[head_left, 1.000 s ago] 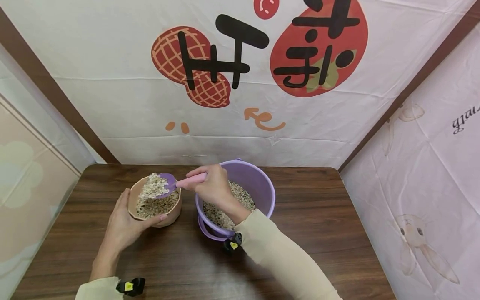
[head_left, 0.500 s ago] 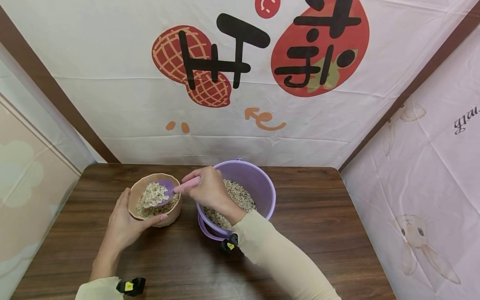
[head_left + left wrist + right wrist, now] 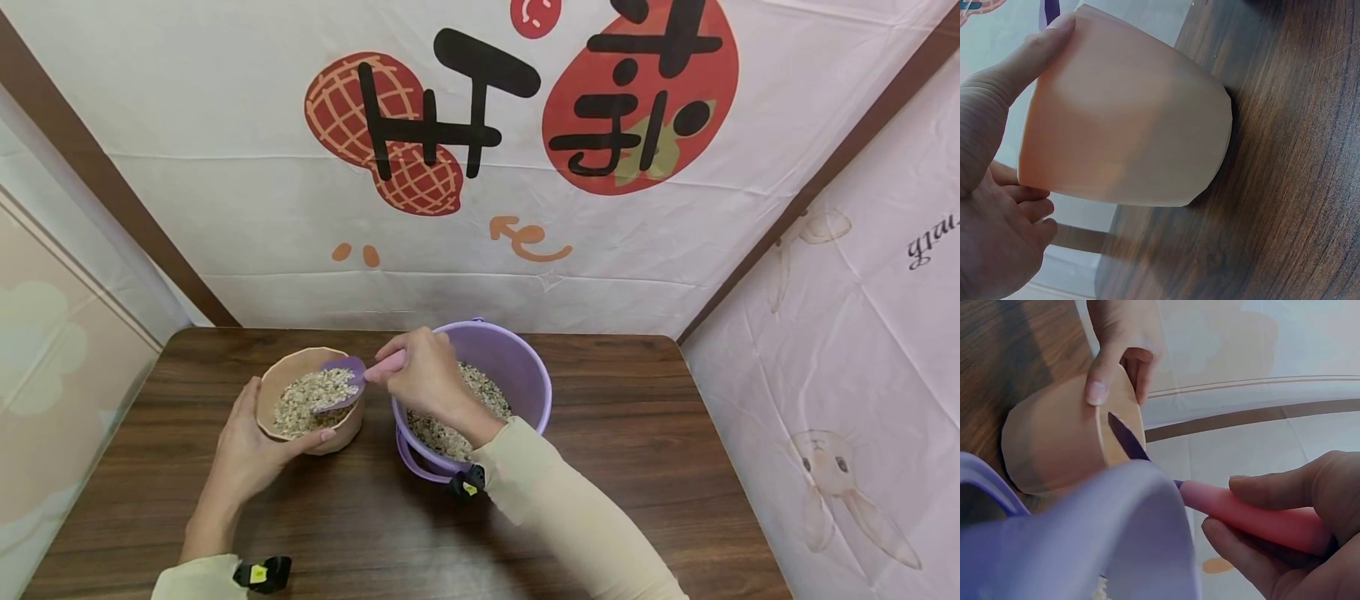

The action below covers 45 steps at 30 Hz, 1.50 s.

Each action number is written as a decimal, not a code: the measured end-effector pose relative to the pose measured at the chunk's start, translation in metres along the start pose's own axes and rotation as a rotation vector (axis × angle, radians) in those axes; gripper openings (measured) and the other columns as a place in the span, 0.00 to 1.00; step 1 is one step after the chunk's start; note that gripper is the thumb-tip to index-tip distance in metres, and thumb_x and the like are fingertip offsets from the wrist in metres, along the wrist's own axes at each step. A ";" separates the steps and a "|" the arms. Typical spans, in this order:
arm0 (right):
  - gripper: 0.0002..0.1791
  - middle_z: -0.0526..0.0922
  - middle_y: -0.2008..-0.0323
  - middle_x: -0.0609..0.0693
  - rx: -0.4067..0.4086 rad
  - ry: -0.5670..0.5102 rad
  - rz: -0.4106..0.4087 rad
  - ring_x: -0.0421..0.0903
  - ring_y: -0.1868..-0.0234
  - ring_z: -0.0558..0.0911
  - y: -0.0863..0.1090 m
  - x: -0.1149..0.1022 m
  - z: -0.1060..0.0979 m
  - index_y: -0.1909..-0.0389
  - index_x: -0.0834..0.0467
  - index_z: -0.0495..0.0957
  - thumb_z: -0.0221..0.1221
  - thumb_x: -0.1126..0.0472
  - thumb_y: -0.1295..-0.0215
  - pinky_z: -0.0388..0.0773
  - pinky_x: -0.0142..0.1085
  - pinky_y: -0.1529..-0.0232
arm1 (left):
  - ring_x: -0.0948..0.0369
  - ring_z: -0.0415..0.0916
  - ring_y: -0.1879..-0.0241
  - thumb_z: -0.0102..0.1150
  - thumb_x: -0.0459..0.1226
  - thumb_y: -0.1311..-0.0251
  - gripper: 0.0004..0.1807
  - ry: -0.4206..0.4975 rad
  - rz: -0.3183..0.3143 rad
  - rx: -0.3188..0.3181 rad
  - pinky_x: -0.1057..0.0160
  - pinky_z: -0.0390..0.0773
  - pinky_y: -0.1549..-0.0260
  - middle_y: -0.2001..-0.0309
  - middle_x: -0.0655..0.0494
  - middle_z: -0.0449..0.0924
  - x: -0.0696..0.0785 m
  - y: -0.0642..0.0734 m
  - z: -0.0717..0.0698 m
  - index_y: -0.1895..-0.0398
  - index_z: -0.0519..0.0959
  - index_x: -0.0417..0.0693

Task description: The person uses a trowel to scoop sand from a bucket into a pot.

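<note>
- Since a second ago you have lowered and tipped the scoop [image 3: 341,379]: its heap of grain has slid off into the cup [image 3: 309,400], and the blade now lies nearly bare on the fill.
- Head view: your right hand [image 3: 422,375] grips the scoop's pink handle above the purple bucket [image 3: 517,367]; your left hand [image 3: 251,446] wraps the cup, which stands on the tabletop [image 3: 600,467] just beside the bucket. This looks like the end of an emptying stroke; next, I judge, the scoop must swing back into the bucket's grain without catching the cup's rim.
- Left wrist view: thumb and fingers of the left hand [image 3: 991,206] curl round the cup [image 3: 1129,119], steadying it.
- Right wrist view: the right hand [image 3: 1297,531] closes on the handle [image 3: 1254,515]; the blade crosses the cup's rim.
</note>
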State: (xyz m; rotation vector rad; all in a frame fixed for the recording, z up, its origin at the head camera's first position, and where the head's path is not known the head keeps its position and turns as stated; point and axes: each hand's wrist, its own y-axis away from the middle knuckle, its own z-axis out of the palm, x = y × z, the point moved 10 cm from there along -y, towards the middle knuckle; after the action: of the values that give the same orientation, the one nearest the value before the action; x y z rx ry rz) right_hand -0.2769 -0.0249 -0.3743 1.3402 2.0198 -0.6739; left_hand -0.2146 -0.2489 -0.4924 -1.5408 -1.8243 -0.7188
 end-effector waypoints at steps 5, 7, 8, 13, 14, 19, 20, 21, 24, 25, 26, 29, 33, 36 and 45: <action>0.06 0.88 0.72 0.35 0.024 0.072 -0.021 0.33 0.59 0.85 0.000 -0.004 -0.007 0.62 0.53 0.90 0.72 0.59 0.40 0.77 0.27 0.59 | 0.28 0.46 0.27 0.82 0.54 0.56 0.75 -0.001 0.004 0.001 0.25 0.54 0.37 0.22 0.27 0.40 0.001 0.000 0.000 0.20 0.36 0.33; 0.06 0.89 0.71 0.36 0.027 0.092 -0.034 0.33 0.59 0.86 0.001 -0.006 -0.008 0.61 0.54 0.90 0.71 0.60 0.39 0.78 0.29 0.59 | 0.28 0.46 0.27 0.82 0.54 0.56 0.75 -0.002 0.008 0.004 0.25 0.54 0.37 0.22 0.27 0.40 0.001 0.000 0.000 0.20 0.36 0.33; 0.06 0.89 0.70 0.35 0.029 0.105 -0.043 0.33 0.59 0.86 0.002 -0.008 -0.009 0.61 0.54 0.90 0.70 0.61 0.39 0.79 0.29 0.58 | 0.28 0.46 0.27 0.82 0.54 0.56 0.75 -0.002 0.011 0.007 0.25 0.54 0.37 0.22 0.27 0.40 0.001 0.000 0.000 0.20 0.37 0.32; 0.08 0.89 0.67 0.37 0.052 0.200 -0.140 0.32 0.60 0.86 0.006 -0.019 -0.012 0.60 0.55 0.90 0.69 0.64 0.39 0.81 0.32 0.54 | 0.28 0.47 0.27 0.82 0.53 0.56 0.75 -0.002 0.014 0.010 0.26 0.55 0.37 0.22 0.27 0.41 0.001 0.000 0.000 0.20 0.37 0.32; 0.07 0.90 0.66 0.38 0.055 0.214 -0.163 0.32 0.61 0.86 0.007 -0.021 -0.012 0.60 0.55 0.90 0.69 0.65 0.39 0.81 0.31 0.54 | 0.28 0.47 0.27 0.82 0.53 0.56 0.75 -0.002 0.015 0.010 0.25 0.55 0.37 0.22 0.27 0.41 0.001 0.000 0.000 0.20 0.37 0.32; 0.07 0.90 0.63 0.40 0.082 0.284 -0.245 0.36 0.60 0.87 0.013 -0.030 -0.017 0.60 0.54 0.90 0.69 0.64 0.38 0.82 0.34 0.53 | 0.28 0.46 0.27 0.82 0.54 0.56 0.75 -0.005 0.017 0.010 0.25 0.55 0.37 0.22 0.27 0.41 0.001 0.000 0.000 0.20 0.37 0.33; 0.07 0.90 0.63 0.40 0.090 0.282 -0.250 0.37 0.60 0.87 0.014 -0.031 -0.019 0.60 0.54 0.90 0.69 0.64 0.38 0.82 0.35 0.52 | 0.28 0.46 0.27 0.82 0.54 0.56 0.75 -0.005 0.017 0.010 0.25 0.54 0.37 0.22 0.27 0.41 0.001 0.000 0.000 0.20 0.37 0.33; 0.07 0.90 0.63 0.40 0.100 0.279 -0.253 0.37 0.59 0.87 0.016 -0.031 -0.021 0.59 0.54 0.90 0.69 0.64 0.38 0.82 0.35 0.52 | 0.28 0.46 0.27 0.82 0.54 0.56 0.75 -0.005 0.017 0.009 0.25 0.54 0.37 0.22 0.27 0.41 0.001 0.000 0.000 0.20 0.36 0.33; 0.07 0.90 0.63 0.41 0.131 0.222 -0.249 0.36 0.59 0.87 0.020 -0.030 -0.030 0.59 0.54 0.90 0.69 0.64 0.38 0.81 0.33 0.52 | 0.28 0.45 0.27 0.82 0.54 0.56 0.75 -0.005 0.017 0.008 0.25 0.54 0.37 0.22 0.27 0.40 0.001 0.000 0.001 0.20 0.36 0.33; 0.07 0.90 0.63 0.41 0.142 0.198 -0.245 0.36 0.58 0.87 0.021 -0.028 -0.034 0.59 0.55 0.90 0.70 0.64 0.39 0.81 0.31 0.53 | 0.28 0.45 0.27 0.82 0.54 0.56 0.75 -0.005 0.017 0.007 0.25 0.54 0.37 0.22 0.28 0.40 0.001 0.000 0.001 0.20 0.36 0.33; 0.08 0.90 0.63 0.41 0.153 0.167 -0.244 0.36 0.58 0.87 0.023 -0.027 -0.038 0.59 0.55 0.90 0.70 0.64 0.39 0.81 0.30 0.54 | 0.28 0.45 0.27 0.81 0.54 0.55 0.75 -0.004 0.017 0.005 0.25 0.53 0.37 0.22 0.28 0.40 0.001 0.000 0.001 0.20 0.36 0.33; 0.09 0.90 0.63 0.44 0.194 0.092 -0.258 0.38 0.59 0.87 0.029 -0.023 -0.050 0.60 0.57 0.90 0.72 0.66 0.41 0.80 0.28 0.59 | 0.28 0.44 0.27 0.81 0.54 0.55 0.75 -0.004 0.020 0.004 0.25 0.53 0.37 0.22 0.28 0.39 0.001 0.000 0.001 0.20 0.36 0.33; 0.09 0.90 0.63 0.47 0.252 0.016 -0.266 0.40 0.60 0.88 0.037 -0.016 -0.065 0.61 0.57 0.90 0.74 0.66 0.44 0.80 0.30 0.59 | 0.28 0.45 0.27 0.82 0.53 0.56 0.75 -0.005 0.031 0.012 0.26 0.54 0.36 0.22 0.27 0.41 0.002 0.000 0.000 0.20 0.36 0.33; 0.10 0.90 0.64 0.45 0.284 -0.050 -0.228 0.39 0.59 0.87 0.044 -0.007 -0.076 0.62 0.56 0.91 0.76 0.65 0.46 0.80 0.32 0.57 | 0.28 0.46 0.27 0.82 0.53 0.56 0.75 -0.003 0.037 0.018 0.26 0.54 0.36 0.22 0.27 0.41 0.002 0.000 0.000 0.20 0.37 0.33; 0.11 0.90 0.68 0.43 0.377 -0.173 -0.129 0.37 0.63 0.86 0.066 0.022 -0.104 0.64 0.54 0.91 0.79 0.61 0.49 0.81 0.33 0.65 | 0.28 0.46 0.27 0.83 0.53 0.57 0.75 -0.005 0.029 0.021 0.26 0.55 0.37 0.22 0.27 0.42 0.000 0.000 0.000 0.20 0.37 0.34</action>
State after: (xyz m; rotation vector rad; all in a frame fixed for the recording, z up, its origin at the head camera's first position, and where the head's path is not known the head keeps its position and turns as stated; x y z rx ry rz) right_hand -0.2444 0.0857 -0.3246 1.3085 1.9127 -1.2347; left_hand -0.2142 -0.2490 -0.4921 -1.5534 -1.8044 -0.6802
